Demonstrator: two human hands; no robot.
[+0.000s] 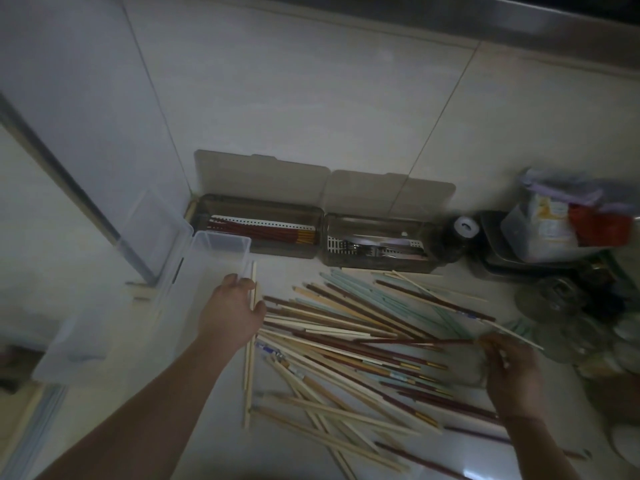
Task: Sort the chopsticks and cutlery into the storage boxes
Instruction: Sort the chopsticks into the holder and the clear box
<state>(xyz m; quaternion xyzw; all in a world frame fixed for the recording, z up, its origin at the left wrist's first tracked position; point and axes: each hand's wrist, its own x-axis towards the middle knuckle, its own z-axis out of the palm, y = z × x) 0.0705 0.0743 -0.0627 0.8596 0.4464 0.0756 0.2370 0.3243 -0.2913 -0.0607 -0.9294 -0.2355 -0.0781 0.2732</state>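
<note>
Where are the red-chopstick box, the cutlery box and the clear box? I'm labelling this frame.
Red-chopstick box (258, 249): head view, front wall.
Cutlery box (377, 265): head view, front wall.
Clear box (207, 268): head view, far inner wall.

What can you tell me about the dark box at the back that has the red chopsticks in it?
The box is a long, smoky, see-through plastic case at the back of the counter, against the tiled wall. Its hinged lid stands open and leans on the wall. Inside lies a white tray with holes, and on it a bundle of dark red chopsticks with yellowish ends, lying lengthwise. A like box holding metal cutlery sits close on its right; a clear tub stands in front of its left end.
</note>
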